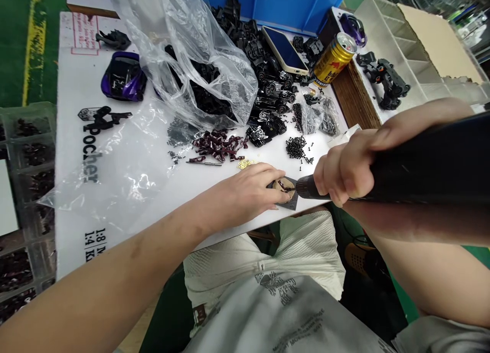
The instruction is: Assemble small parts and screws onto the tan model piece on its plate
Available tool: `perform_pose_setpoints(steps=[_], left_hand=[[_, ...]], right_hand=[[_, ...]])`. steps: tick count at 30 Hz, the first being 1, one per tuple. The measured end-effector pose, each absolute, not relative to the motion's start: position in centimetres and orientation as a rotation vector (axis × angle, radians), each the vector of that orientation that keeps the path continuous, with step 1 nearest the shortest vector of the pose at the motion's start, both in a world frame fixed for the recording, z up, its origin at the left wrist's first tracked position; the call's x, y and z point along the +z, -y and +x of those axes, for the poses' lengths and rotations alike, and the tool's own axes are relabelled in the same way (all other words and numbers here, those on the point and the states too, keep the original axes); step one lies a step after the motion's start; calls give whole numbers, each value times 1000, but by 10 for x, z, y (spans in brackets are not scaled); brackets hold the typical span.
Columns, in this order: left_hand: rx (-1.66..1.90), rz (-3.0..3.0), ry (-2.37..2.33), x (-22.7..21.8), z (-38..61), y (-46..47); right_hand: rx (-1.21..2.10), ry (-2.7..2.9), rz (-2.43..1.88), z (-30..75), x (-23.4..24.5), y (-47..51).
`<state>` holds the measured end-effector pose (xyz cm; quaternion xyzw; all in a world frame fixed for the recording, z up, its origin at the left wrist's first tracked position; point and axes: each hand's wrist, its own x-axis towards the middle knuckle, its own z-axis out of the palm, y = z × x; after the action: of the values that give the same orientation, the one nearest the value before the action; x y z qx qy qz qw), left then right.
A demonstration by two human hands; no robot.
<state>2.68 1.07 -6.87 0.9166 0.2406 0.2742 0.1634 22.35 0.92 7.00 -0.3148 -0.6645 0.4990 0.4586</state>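
My right hand (346, 169) is wrapped round a black electric screwdriver (424, 164), held almost level, its nose pointing left. The bit reaches a small dark part (282, 184) on a round tan block (280, 193). Under the block lies a dark square pad (293, 204) at the table's front edge. My left hand (254, 189) rests beside the block, thumb and forefinger closed about the small part and steadying it. Just beyond the fingers are tiny gold pieces (247, 163), a heap of dark red parts (220, 146) and a pile of black screws (296, 147).
A clear plastic bag (191, 62) of black parts covers the table's back. Near it are black chassis pieces (271, 97), a phone (285, 50), a yellow drink can (335, 59) and a purple toy car (124, 76). Compartment trays (28, 189) flank the left; a divided box (413, 51) stands right.
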Motion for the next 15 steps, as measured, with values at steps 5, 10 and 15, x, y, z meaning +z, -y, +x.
perform_pose_setpoints(steps=[5,10,15], left_hand=[[795,2629,-697,-69,28,-10],[770,2618,-709,-69,27,-10],[735,2618,-707,-67,26,-10]], right_hand=[[1208,1607,-781,213,73,-9],[1217,1574,-775,214,70,-7],[1208,1632,-800,225,69,-4]])
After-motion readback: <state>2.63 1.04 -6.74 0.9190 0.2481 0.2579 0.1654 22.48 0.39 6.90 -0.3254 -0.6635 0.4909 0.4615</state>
